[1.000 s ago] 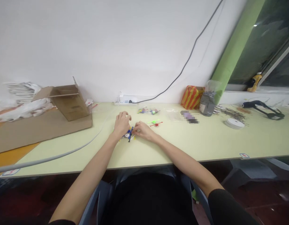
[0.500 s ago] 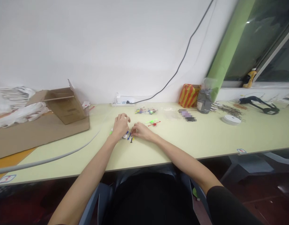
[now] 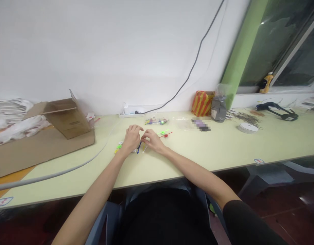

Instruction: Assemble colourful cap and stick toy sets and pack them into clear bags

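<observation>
My left hand (image 3: 132, 138) is over the table with its fingers curled, partly covering a whitish round piece. My right hand (image 3: 153, 140) faces it from the right, thumb and fingertips pinched together. The fingertips of both hands almost meet; what lies between them is too small and hidden to name. Just below them are a small blue plastic arrow (image 3: 138, 149) and a white arrow (image 3: 144, 149). Small green, yellow and white round pieces (image 3: 118, 147) lie left of my left wrist. Behind my right hand are a red arrow with a round hub (image 3: 166, 135) and a light-green one (image 3: 162, 132).
A clear bag of coloured pieces (image 3: 157, 121) lies near the power strip (image 3: 131, 115). On the left are an open cardboard box (image 3: 70, 119) and a grey cable (image 3: 70, 168). Farther right stand a striped bag (image 3: 202, 103), a grey bag (image 3: 218, 109) and a white spool (image 3: 248, 128).
My hands have come closer together, their fingertips now nearly meeting. A white arrow now shows below them, where a black one was visible. The view has shifted slightly.
</observation>
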Tool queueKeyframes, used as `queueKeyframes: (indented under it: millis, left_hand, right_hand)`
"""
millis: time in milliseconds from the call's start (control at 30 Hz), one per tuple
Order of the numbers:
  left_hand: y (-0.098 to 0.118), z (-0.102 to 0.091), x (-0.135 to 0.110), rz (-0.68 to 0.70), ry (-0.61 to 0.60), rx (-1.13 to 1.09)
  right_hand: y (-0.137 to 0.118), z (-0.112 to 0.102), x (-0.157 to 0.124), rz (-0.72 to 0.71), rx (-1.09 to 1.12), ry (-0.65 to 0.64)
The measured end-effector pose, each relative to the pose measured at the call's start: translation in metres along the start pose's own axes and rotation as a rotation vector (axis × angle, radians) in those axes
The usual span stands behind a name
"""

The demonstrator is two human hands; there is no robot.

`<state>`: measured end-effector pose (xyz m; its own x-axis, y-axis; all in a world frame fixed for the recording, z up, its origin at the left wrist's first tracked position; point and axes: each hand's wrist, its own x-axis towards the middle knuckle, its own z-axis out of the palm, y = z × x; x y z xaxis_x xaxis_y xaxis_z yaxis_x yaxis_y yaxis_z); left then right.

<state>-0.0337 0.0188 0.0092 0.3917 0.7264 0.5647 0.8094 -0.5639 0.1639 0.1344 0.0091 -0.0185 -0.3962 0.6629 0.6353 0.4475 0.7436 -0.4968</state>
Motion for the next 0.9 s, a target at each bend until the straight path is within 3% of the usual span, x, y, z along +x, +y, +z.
queueKeyframes:
  millis: [200,433,667,900]
  left_hand:
    - [0.007,-0.003,0.001,0.021,0.029,-0.123]
    - [0.012,0.004,0.0,0.093,-0.041,-0.183]
    - [0.014,0.013,-0.001,0.066,-0.067,-0.201]
    - [0.018,0.021,-0.004,0.108,-0.13,-0.305]
  right_hand:
    - [0.001,-0.01,0.004,0.007,-0.165,0.088]
    - [0.008,-0.034,0.005,0.166,-0.194,0.091]
    - [0.028,-0.045,-0.002,0.326,0.266,0.015]
    - [0.043,-0.088,-0.035,0.572,0.548,-0.211]
